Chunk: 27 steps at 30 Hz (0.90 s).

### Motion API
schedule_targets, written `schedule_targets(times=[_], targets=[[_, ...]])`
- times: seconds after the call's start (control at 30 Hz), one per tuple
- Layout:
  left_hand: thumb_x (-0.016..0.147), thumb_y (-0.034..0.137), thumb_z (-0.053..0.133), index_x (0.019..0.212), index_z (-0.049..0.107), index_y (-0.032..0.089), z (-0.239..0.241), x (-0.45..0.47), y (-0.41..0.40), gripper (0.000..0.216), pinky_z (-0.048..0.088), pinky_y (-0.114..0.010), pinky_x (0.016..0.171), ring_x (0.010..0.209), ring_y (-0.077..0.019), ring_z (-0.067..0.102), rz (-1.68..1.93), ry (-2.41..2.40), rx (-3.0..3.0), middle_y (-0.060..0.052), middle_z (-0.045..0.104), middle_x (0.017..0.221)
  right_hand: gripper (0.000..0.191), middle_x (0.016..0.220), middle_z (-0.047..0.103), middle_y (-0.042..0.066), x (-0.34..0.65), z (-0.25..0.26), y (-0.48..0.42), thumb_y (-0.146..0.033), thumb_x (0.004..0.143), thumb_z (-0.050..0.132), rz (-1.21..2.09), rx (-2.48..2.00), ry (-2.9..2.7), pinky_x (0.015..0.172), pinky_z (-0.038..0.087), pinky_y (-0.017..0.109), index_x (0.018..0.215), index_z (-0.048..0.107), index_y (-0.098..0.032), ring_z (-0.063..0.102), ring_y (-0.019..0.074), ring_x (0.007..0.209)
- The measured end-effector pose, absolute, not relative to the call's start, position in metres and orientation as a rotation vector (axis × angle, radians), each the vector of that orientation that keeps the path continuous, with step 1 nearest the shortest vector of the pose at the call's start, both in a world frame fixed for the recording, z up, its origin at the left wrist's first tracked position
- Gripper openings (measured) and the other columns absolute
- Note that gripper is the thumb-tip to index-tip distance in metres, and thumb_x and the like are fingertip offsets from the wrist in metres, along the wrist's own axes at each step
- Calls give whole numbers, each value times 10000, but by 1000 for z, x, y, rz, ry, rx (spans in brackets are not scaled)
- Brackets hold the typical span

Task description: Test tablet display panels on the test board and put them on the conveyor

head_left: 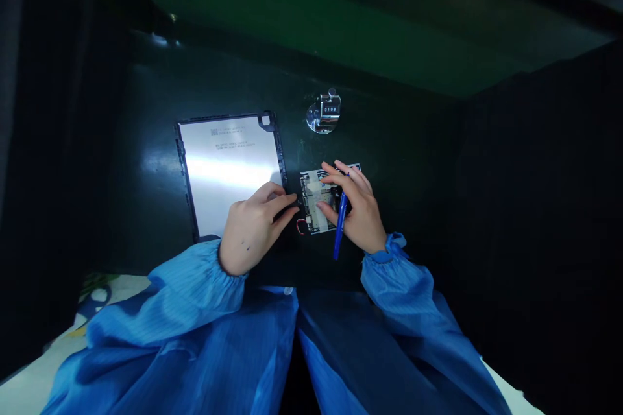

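A silver panel (233, 172) in a black frame was laid flat on the dark worktop (233, 84), with small print borne near its far edge; its near right corner was covered by the left hand (254, 227), whose thumb and forefinger were stretched toward the board's left edge, their tips set slightly apart; whether anything small was pinched there could not be told. A thin red wire (298, 227) was seen at the near left corner of the circuit board (308, 204), which was crossed by pale tape (317, 207); beyond it a chrome tally counter (326, 113) was placed. A blue pen (341, 220) was held slantwise within the right hand (359, 211), whose thumb and fingers were spread loosely over the board.
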<state>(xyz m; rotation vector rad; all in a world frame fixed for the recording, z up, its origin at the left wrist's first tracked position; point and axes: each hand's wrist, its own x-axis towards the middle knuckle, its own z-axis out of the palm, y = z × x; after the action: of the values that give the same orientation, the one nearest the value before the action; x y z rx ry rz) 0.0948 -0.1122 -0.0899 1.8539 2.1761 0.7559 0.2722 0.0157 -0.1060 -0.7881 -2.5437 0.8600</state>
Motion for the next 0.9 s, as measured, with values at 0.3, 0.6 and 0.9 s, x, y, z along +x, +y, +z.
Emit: schedule_targets(times=[0.3, 0.6, 0.9], targets=[[952, 323, 591, 980, 753, 163, -89, 95, -112, 229, 482, -252, 504, 654, -143, 669, 795, 2180, 1827, -52, 715, 926, 299, 1427, 576, 29, 273, -107, 16, -281, 886, 656, 850, -775, -2540, 1190, 311, 531, 1164, 545, -281, 439, 259, 1408], [968, 374, 561, 981, 755, 175, -90, 95, -113, 279, 513, -242, 552, 692, -143, 678, 855, 2129, 1769, -63, 716, 935, 291, 1436, 568, 25, 273, -107, 16, -298, 900, 627, 838, -778, -2559, 1186, 307, 553, 1178, 540, -290, 431, 270, 1414], [945, 339, 600, 967, 755, 171, -91, 95, -113, 230, 511, -256, 553, 676, -146, 671, 845, 2135, 1739, -55, 715, 931, 302, 1435, 568, 33, 273, -107, 16, -284, 894, 649, 844, -763, -2554, 1197, 299, 532, 1174, 534, -280, 423, 260, 1419]])
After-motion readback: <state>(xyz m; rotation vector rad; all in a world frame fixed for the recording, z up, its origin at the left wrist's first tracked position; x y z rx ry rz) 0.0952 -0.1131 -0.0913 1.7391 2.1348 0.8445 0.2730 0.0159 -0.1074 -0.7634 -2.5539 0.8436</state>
